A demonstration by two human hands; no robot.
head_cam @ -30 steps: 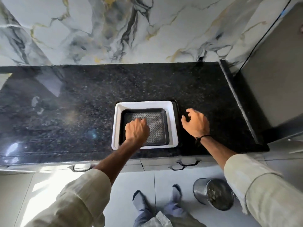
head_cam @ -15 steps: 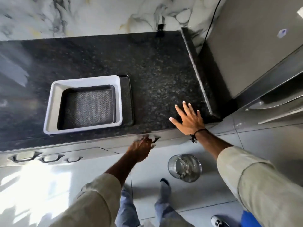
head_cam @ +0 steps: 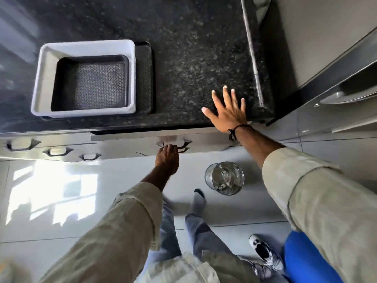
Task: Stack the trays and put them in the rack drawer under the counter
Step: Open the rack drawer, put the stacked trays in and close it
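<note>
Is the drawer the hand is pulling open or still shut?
Open, only a crack. The drawer front juts out from the fronts beside it, leaving a dark gap under the counter edge. The left hand grips its handle.

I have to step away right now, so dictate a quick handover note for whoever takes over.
Left hand: fingers hooked on the handle of the grey drawer front, which is slightly open.
Right hand: flat and open on the black speckled granite counter.
Trays: white plastic tray and dark patterned tray are nested on a larger dark tray.
Done: stacking.
Left: open the drawer, load the stack, close it.
</note>
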